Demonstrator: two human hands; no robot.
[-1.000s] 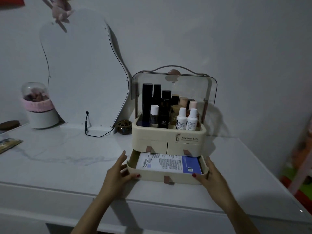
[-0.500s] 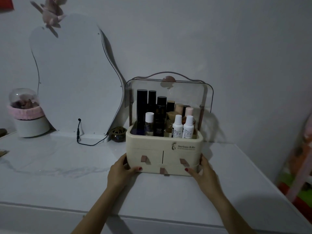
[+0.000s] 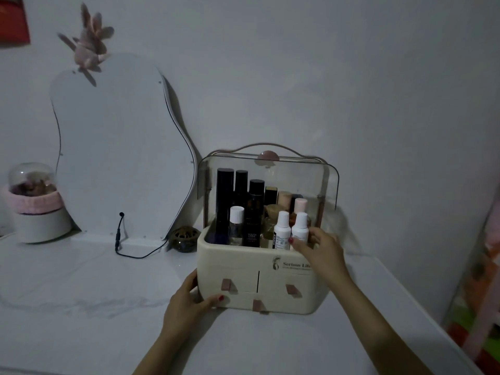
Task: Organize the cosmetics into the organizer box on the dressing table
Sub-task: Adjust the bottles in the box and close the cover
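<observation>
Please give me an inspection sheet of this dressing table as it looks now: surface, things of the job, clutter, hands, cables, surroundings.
Surface: white table, faint marbling.
Job's things: cream organizer box, drawers closed, clear lid raised; bottles upright inside.
Clutter: small round ornament; domed jar at far left.
Hands: left hand holds the box's lower left corner; right hand touches a white bottle at the rim.
Cables: black cable by the mirror.
Surroundings: plain wall.
</observation>
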